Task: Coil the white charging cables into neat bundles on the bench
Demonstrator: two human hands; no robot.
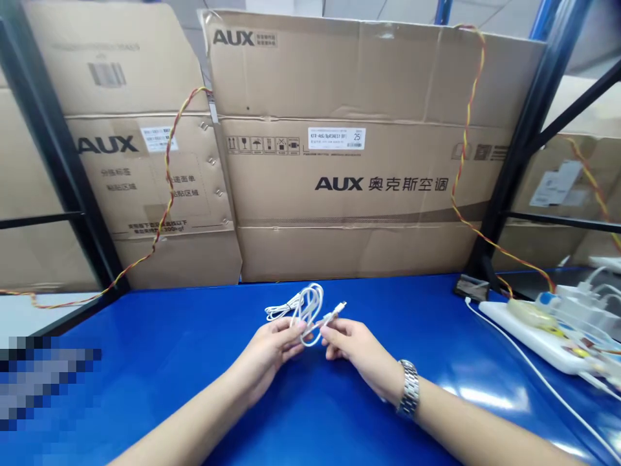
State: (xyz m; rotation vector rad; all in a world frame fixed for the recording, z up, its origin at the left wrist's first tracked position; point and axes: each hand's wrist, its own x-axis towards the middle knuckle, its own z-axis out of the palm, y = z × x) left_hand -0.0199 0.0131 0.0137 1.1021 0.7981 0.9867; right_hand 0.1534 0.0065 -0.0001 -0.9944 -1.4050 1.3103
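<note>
Between thumb and fingers, my left hand [274,349] pinches a loosely coiled white charging cable [313,301], whose loops stand up above the blue tabletop. My right hand [356,346], with a metal watch [410,388] on the wrist, pinches the same cable close to its plug [341,309]. That plug has a metal tip and points up and to the right. Just behind my left hand, a second bundle of white cable [283,309] lies on the table, bound with a dark tie.
Large cardboard panels [359,252] stand behind the blue table [169,375]. At right lie a white power strip [528,336] with plugs and a dark device [470,288]; a white cord [543,382] runs forward. Twisted red-yellow wires [167,188] hang along the dark shelf posts [72,149].
</note>
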